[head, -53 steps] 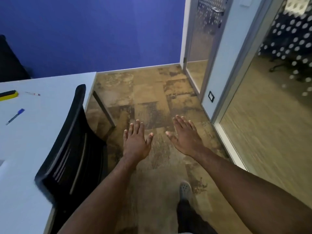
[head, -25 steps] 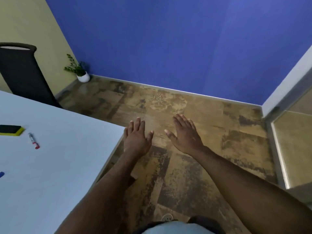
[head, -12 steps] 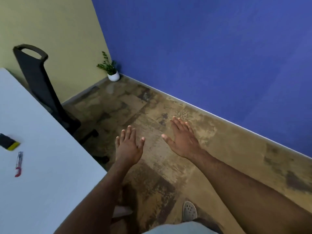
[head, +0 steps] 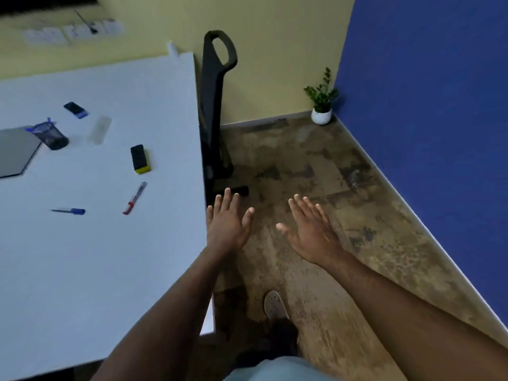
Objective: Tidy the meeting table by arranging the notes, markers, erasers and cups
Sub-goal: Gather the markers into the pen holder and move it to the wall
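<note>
Two erasers (head: 140,159) (head: 76,110), two markers (head: 134,198) (head: 68,211), one cup (head: 99,129).

A white tabletop (head: 82,257) carries a black-and-yellow eraser (head: 139,159) and a red-capped marker (head: 134,198), beside mottled brown floor (head: 316,166) and a blue wall (head: 428,105).

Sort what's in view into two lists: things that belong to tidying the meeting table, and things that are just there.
Belongs to the job:
red marker
blue marker
yellow-backed eraser
blue-backed eraser
mesh pen cup, lying on its side
clear cup, lying on its side
white table

Just there:
black chair
potted plant
grey hexagonal panel
</note>
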The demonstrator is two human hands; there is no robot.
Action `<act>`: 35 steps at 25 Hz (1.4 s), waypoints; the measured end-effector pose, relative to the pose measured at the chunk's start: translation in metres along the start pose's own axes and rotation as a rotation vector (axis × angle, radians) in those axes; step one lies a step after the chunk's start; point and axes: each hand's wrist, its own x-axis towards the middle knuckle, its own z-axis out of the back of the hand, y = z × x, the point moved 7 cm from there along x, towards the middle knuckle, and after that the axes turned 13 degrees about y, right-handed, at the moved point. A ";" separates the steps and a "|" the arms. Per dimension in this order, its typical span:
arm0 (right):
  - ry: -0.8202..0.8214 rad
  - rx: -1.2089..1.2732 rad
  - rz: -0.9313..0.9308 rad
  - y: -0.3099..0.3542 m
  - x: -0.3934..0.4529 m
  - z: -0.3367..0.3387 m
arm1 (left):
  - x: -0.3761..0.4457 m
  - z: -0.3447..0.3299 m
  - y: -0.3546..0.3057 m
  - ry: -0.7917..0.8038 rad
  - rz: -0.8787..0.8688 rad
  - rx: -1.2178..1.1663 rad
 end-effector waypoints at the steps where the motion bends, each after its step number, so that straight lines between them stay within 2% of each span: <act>1: 0.009 -0.011 0.042 0.006 0.030 0.000 | 0.019 0.005 0.017 -0.024 0.045 -0.013; 4: 0.076 -0.044 0.158 0.028 0.115 -0.002 | 0.073 0.021 0.069 -0.044 0.206 -0.043; 8: 0.154 -0.090 0.324 0.076 0.201 -0.001 | 0.106 0.047 0.132 -0.075 0.389 -0.047; 14: 0.253 -0.089 0.573 0.177 0.295 -0.010 | 0.086 0.082 0.215 -0.207 0.711 -0.166; 17: 0.322 -0.072 0.670 0.222 0.333 -0.027 | 0.073 0.079 0.248 -0.211 0.890 -0.319; 20: 0.417 -0.071 0.778 0.271 0.368 -0.057 | 0.077 0.076 0.276 -0.220 0.993 -0.385; 27: 0.634 -0.103 1.075 0.365 0.409 -0.125 | 0.098 0.064 0.328 -0.127 1.160 -0.438; 31: 0.730 -0.114 1.163 0.399 0.425 -0.158 | 0.113 0.059 0.349 -0.072 1.159 -0.403; 35: 0.824 -0.232 1.227 0.434 0.444 -0.193 | 0.132 0.059 0.374 -0.048 1.147 -0.344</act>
